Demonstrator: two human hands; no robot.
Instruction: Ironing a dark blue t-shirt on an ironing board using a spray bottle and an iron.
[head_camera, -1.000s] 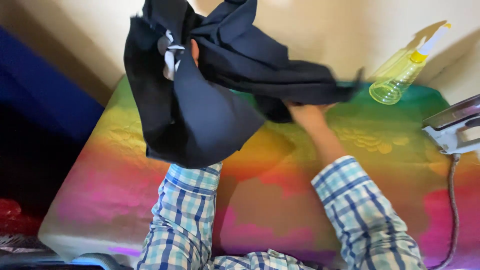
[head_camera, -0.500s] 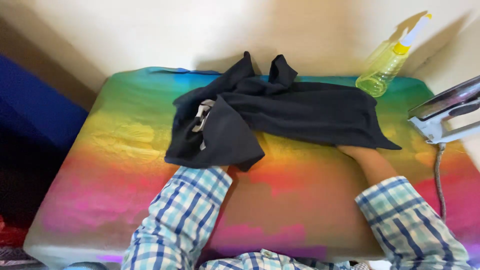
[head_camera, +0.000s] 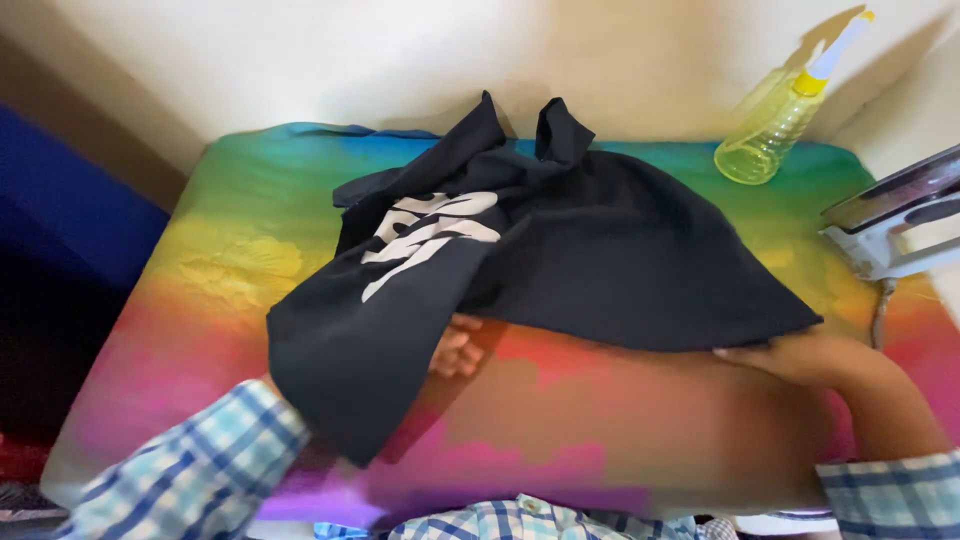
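On the rainbow-coloured board (head_camera: 250, 270) a black garment (head_camera: 600, 260) lies spread, its folded flap draped over the left hand (head_camera: 455, 350), hiding that grip. Right hand (head_camera: 790, 355) pinches the hem's corner; spray bottle (head_camera: 775, 135) and iron (head_camera: 900, 215) stand beside.

Black garment (head_camera: 600, 270) with a white print on one fold. Rainbow cover on the ironing board (head_camera: 230, 260): blue and green along the far edge, yellow and orange in the middle, red, pink and purple near. Pale yellow spray bottle (head_camera: 765, 140) with yellow collar and white nozzle. Blue-and-white checked sleeves (head_camera: 190, 470). Silver iron (head_camera: 900, 215). Cream wall (head_camera: 400, 60).
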